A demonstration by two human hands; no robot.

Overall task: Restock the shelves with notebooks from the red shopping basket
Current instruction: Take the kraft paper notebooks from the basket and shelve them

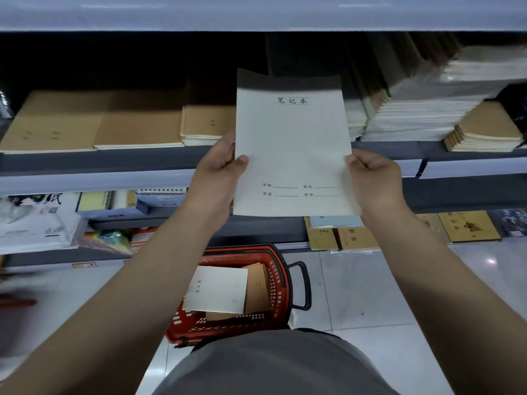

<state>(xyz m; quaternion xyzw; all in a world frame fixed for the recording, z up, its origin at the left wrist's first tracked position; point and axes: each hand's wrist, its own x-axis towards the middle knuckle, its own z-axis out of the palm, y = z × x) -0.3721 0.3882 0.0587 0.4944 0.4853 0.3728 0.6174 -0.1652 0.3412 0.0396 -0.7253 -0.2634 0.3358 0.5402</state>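
From the head view we see a single white notebook (292,155) held up in front of the shelf (99,161), its cover facing us, its long axis running up and away, the printed title at the far end and the four name lines at the near end. Its top edge falls in the shadow under the upper shelf board (256,15). We grip it with both hands: the left hand (219,172) pinches the left edge with the thumb on the cover and the fingers behind, and the right hand (373,178) pinches the right edge the same way. On the shelf behind lie three low stacks of brown kraft notebooks (137,126) to the left, side by side, spines toward the back as far as we can tell. To the right are a tall leaning stack of white notebooks (422,115) and one more stack of brown notebooks (484,129) at the front corner. Below, on the floor (370,286), stands the red shopping basket (279,280) with its black handle to the right. In it we count one white notebook (216,289) lying flat, long axis across, above at least one brown notebook (258,283); how many lie underneath we cannot tell. Lower shelves carry assorted stationery (40,220).
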